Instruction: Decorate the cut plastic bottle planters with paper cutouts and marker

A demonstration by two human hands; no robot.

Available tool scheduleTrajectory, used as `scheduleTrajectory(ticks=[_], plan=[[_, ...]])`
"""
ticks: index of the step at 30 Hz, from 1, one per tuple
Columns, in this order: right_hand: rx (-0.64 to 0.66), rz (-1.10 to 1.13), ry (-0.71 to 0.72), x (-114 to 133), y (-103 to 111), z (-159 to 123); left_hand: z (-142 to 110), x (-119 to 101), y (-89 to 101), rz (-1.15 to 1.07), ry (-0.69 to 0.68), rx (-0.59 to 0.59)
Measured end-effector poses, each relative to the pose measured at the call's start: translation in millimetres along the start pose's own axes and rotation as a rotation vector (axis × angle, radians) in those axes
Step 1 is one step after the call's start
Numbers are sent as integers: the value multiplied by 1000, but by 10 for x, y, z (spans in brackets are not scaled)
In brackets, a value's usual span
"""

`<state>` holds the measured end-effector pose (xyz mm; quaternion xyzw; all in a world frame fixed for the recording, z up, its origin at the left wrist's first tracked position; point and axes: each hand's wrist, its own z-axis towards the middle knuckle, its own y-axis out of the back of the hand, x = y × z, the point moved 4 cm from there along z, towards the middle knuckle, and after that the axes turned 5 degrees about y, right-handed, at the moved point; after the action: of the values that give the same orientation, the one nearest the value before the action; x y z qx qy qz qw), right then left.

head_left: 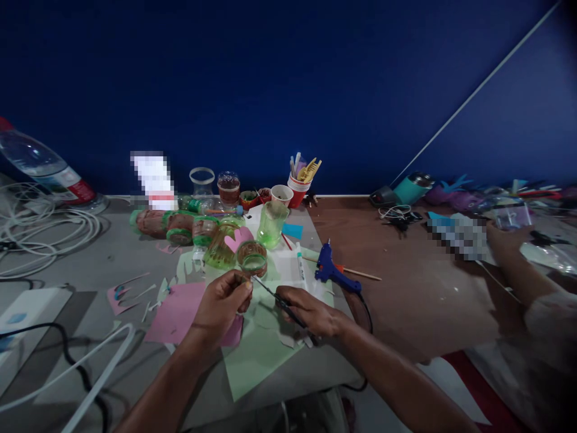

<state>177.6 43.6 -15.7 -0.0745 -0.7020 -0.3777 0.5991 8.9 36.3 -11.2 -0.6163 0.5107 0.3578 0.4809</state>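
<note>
My right hand (311,310) is closed round the dark handles of a pair of scissors (271,293). Their tips point up and left toward my left hand (228,294), which pinches a small pale piece of paper (253,279). Fingers hide most of that piece. Just beyond the fingertips stands a cut clear plastic cup (251,260) with a brown and green band. A pink paper cutout (238,239) leans by it. Below both hands lies a light green sheet of paper (246,367), and pink paper (178,313) lies to the left.
A blue glue gun (336,270) and a marker (300,264) lie to the right. Painted bottle pieces (180,228) and a red cup of cutlery (300,189) stand behind. Cables (58,234) cover the left. Another person's hand (509,237) is at far right.
</note>
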Motion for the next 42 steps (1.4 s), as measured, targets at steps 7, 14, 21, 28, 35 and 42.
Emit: scheduleTrajectory(ticks=[7, 14, 21, 28, 35, 42], plan=[[-1, -71, -21, -11, 30, -8, 19, 8, 46, -10, -79, -45], [12, -70, -25, 14, 18, -7, 17, -17, 44, -21, -89, -97], [1, -20, -45, -38, -33, 2, 45, 15, 79, -142, -99, -112], [-57, 326, 0, -14, 11, 11, 11, -12, 45, -170, -34, -90], [23, 740, 86, -116, 1, -17, -28, -33, -38, -269, 3, -11], [-30, 886, 61, -135, 13, -22, -52, -40, -67, -299, 39, -3]])
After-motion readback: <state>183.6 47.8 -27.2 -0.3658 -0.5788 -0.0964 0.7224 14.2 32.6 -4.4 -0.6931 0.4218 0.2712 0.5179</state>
